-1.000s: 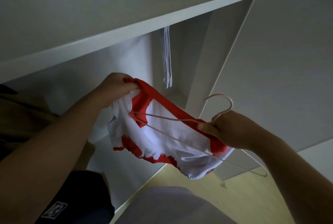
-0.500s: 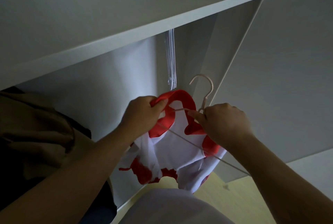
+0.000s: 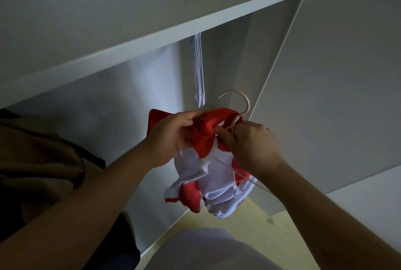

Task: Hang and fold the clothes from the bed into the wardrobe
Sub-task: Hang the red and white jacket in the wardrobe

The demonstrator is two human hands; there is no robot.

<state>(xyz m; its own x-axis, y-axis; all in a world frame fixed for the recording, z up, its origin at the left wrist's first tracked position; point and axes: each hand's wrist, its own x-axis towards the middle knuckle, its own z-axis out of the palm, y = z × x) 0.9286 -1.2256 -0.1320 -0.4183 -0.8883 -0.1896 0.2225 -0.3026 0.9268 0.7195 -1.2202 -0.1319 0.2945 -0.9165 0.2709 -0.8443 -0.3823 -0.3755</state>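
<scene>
Below the wardrobe shelf (image 3: 152, 37), I see my left hand (image 3: 171, 137) clenched on the red collar of the red-and-white garment (image 3: 217, 183). My right hand (image 3: 251, 141) pinches the neck of the pale hanger (image 3: 244, 104) inside it. The garment hangs bunched under that shelf, just below the white hangers (image 3: 198, 70).

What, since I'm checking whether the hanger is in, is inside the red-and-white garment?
The beige hanger: its hook rises above the red collar, one arm crosses the white cloth. The other arm is covered by the garment and the right hand.
</scene>
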